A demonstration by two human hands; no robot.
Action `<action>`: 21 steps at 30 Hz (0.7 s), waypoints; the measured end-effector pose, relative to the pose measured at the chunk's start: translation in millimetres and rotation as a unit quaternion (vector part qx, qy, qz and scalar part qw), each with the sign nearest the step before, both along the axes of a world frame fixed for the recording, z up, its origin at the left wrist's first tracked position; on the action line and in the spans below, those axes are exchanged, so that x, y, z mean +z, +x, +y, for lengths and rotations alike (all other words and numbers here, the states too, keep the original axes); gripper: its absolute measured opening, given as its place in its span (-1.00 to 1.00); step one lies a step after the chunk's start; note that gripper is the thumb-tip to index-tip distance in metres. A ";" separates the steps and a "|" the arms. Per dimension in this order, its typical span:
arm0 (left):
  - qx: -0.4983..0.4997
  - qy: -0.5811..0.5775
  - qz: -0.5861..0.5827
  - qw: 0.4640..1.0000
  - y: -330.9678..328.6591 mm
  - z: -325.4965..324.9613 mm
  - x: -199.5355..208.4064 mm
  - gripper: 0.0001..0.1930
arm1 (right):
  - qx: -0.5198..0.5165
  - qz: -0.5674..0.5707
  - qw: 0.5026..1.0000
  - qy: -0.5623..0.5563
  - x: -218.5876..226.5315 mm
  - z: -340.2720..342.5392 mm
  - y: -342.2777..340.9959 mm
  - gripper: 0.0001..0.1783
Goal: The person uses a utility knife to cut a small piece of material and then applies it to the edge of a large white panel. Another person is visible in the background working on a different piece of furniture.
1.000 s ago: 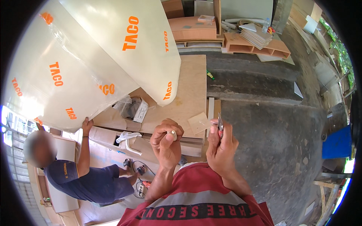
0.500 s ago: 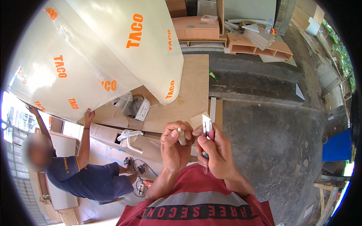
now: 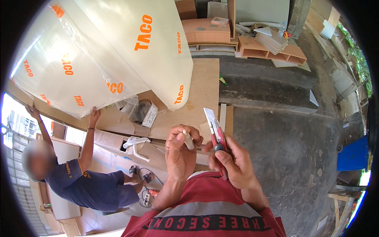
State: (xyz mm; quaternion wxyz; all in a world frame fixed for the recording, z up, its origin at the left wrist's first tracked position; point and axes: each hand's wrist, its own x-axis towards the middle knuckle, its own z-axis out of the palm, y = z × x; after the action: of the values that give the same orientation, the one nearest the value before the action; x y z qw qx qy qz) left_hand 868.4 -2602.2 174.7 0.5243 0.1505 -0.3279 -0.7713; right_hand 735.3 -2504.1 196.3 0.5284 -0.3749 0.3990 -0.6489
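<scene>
My left hand (image 3: pixel 176 156) is closed around a short, pale stick with a narrow tip (image 3: pixel 188 140), which points up and away from me. Just to its right, my right hand (image 3: pixel 239 168) grips a red snap-off utility knife (image 3: pixel 217 139). The knife has a dark round knob low on its body. Its wide steel blade (image 3: pixel 210 117) sticks out, aimed away from me and slightly left. Both hands are held up in front of my red shirt, apart from the table. My palm and fingers hide part of the knife's lower end.
A large plastic-covered sheet (image 3: pixel 118 55) curls over the wooden table (image 3: pixel 201 91). At the left, a co-worker (image 3: pixel 87 185) holds its edge with both hands. A torn-open carton (image 3: pixel 144 112) sits beneath it. Wooden shelving (image 3: pixel 272 49) stands at the back; a blue container (image 3: pixel 353 153) is far right.
More of the knife's blade shows, and the knife has tilted to the left. My right hand has shifted slightly right and down. At the left, the sheet's edge has moved a little.
</scene>
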 end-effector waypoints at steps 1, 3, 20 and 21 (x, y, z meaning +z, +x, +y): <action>-0.003 -0.002 0.006 1.000 1.2 -1.2 -1.3 -0.79 | 0.013 -0.003 1.000 0.001 1.5 1.6 -0.1 -0.47; -0.012 0.004 0.014 1.000 4.7 -2.4 -3.6 -0.80 | 0.038 -0.009 0.999 0.002 3.9 6.1 1.1 -0.47; 0.026 -0.304 -0.055 0.951 24.0 -21.2 -12.3 -0.81 | 0.008 0.493 0.864 -0.103 18.2 5.5 3.8 -0.54; 0.025 -0.312 -0.059 0.948 25.0 -21.6 -12.0 -0.81 | 0.001 0.511 0.852 -0.114 18.9 4.9 2.3 -0.53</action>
State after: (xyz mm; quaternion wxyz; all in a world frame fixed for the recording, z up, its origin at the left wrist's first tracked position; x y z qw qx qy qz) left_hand 893.4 -2623.8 162.8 0.5443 0.0325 -0.5786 -0.6065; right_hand 737.7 -2499.2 215.2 0.2043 -0.7120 0.5351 -0.4062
